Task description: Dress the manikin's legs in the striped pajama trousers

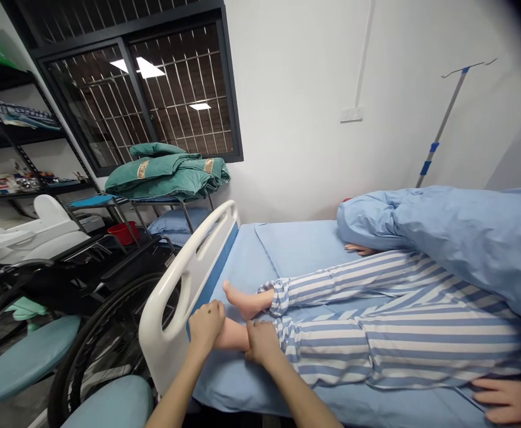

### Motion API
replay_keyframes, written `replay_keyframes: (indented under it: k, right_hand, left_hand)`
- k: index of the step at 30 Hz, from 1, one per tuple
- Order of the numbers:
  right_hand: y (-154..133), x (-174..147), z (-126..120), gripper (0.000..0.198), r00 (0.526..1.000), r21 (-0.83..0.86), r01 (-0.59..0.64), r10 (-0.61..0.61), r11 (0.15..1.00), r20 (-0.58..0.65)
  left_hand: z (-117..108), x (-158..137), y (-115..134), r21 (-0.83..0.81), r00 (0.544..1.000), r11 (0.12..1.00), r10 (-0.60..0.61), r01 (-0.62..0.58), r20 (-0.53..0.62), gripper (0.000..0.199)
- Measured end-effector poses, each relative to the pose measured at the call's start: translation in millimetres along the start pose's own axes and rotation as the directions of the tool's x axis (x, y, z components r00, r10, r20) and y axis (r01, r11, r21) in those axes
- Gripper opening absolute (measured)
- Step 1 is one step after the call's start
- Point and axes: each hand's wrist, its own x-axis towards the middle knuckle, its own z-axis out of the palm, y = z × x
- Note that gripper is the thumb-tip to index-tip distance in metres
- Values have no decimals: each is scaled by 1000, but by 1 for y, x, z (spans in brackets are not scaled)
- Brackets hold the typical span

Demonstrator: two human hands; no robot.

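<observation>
A figure in blue-and-white striped trousers [331, 348] lies on the bed; whether it is a person or a manikin I cannot tell. My left hand [205, 324] is closed over the front of the near foot [231, 336], hiding its toes. Around the ankle of that same leg, close to the trouser cuff, my right hand [264, 342] is wrapped. The far foot [245, 302] rests just beyond my hands, bare and with its toes pointing up. Both legs lie stretched out on the light blue sheet [296, 244].
A white footboard [171, 297] borders the bed on the left, with a wheelchair [104, 333] beyond it. A blue quilt [447, 220] covers the upper body. Green folded bedding [171, 172] sits under the window. An IV pole [438, 137] stands at the right.
</observation>
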Motion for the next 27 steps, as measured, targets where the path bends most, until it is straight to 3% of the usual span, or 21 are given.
replay_keyframes:
  k: [3, 7, 11, 15, 19, 22, 25, 27]
  right_hand:
    - [0, -1, -2, 53, 1000, -7, 1, -1, 1000, 2]
    - [-1, -1, 0, 55, 1000, -8, -6, 6, 1000, 3]
    - [-1, 0, 1, 56, 1000, -14, -16, 16, 1000, 5]
    - [-2, 1, 0, 58, 1000, -16, -6, 6, 1000, 9]
    - [-1, 0, 1, 59, 1000, -1, -13, 13, 1000, 2]
    - [-1, 1, 2, 59, 1000, 12, -15, 15, 1000, 3]
    - [-2, 1, 3, 62, 1000, 12, -22, 21, 1000, 19]
    - [-3, 1, 2, 62, 999, 3, -31, 30, 1000, 23]
  left_hand:
    - [11, -14, -4, -102, 989, 990, -111, 101, -102, 37]
    - [18, -23, -6, -344, 979, 926, -190, 155, -71, 29]
    - [20, -27, -11, -500, 980, 850, -198, 167, -9, 31]
    - [23, -31, -17, -545, 988, 828, -155, 128, -3, 36]
    - [17, -32, -20, -437, 993, 892, -120, 117, 21, 35]
    - [1, -27, -22, -200, 993, 974, -97, 109, 67, 38]
    - [-14, -17, -23, 30, 995, 1000, -1, -2, 104, 40]
    - [-18, -8, -22, 97, 991, 992, 65, -77, 119, 42]
